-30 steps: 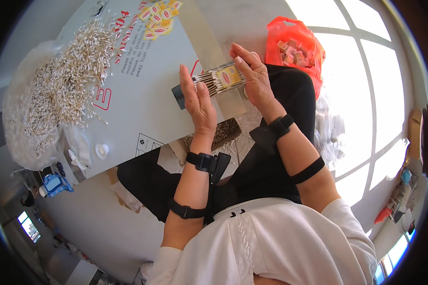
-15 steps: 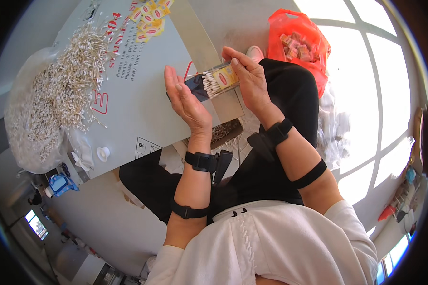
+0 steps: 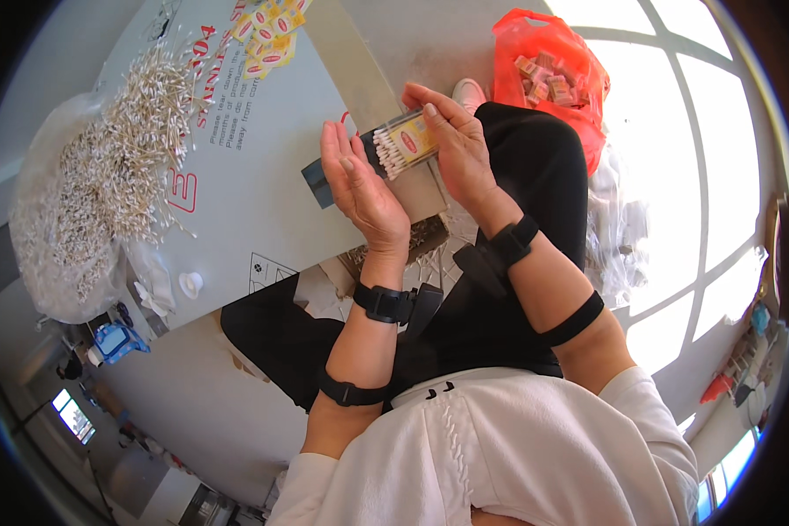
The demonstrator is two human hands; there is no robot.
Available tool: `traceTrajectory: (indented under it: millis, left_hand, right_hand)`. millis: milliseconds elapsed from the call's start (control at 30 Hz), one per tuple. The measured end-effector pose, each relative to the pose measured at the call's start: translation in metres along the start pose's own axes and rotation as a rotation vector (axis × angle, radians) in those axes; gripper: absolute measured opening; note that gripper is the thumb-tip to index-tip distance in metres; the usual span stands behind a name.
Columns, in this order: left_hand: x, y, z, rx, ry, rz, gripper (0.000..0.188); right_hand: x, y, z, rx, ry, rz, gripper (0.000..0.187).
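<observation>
My right hand (image 3: 458, 149) grips a clear pack of cotton swabs (image 3: 391, 154) at its right end, thumb on top. A yellow label card (image 3: 415, 138) shows through the pack, and white swab tips face left. My left hand (image 3: 366, 197) is open, its fingers stretched out and its palm turned toward those tips. Whether the palm touches them I cannot tell. Beneath the left hand a flat dark strip (image 3: 317, 182) lies on the grey printed board (image 3: 263, 188); the hand and pack cover part of it.
A large heap of loose swabs (image 3: 145, 131) spreads from a clear plastic bag (image 3: 39, 219) at the left. Yellow label cards (image 3: 270, 44) lie at the far edge. A red plastic bag (image 3: 510, 53) of small packs stands far right. A swab-strewn box (image 3: 421, 235) sits below the board.
My left hand has shifted right, closer to the swab tips, uncovering more of the dark strip's left end. My right hand keeps its hold on the pack, nearly still.
</observation>
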State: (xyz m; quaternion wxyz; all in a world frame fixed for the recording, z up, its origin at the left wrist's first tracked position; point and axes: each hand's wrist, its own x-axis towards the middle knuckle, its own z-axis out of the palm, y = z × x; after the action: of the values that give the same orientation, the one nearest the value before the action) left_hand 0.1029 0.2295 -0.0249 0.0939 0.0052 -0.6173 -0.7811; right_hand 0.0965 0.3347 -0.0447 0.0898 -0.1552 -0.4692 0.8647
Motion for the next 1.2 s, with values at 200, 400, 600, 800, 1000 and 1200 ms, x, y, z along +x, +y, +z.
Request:
traceTrajectory:
  millis: [200,400,600,800,1000,1200]
  left_hand:
    - [0.003,-0.002,0.011,-0.004,-0.122,-0.041,0.069]
    - [0.003,0.006,-0.017,0.684,-0.370,0.201,0.069]
    - [-0.002,0.007,-0.012,0.984,-0.394,0.297,0.077]
    - [-0.001,0.005,-0.008,1.335,-0.631,0.367,0.086]
    - [-0.002,0.001,-0.008,1.274,-0.581,0.322,0.087]
    - [-0.006,0.001,-0.002,1.309,-0.567,0.344,0.087]
  right_hand:
    - [-0.001,-0.001,0.000,0.023,-0.023,0.015,0.032]
    - [-0.003,-0.016,-0.004,0.311,0.125,0.159,0.035]
    - [-0.006,-0.015,-0.017,0.094,0.221,0.358,0.039]
    - [-0.002,-0.011,-0.021,0.208,0.177,0.411,0.036]
    - [0.000,-0.010,-0.014,0.428,0.228,0.508,0.033]
    - [-0.004,-0.003,-0.021,-0.310,0.190,0.150,0.023]
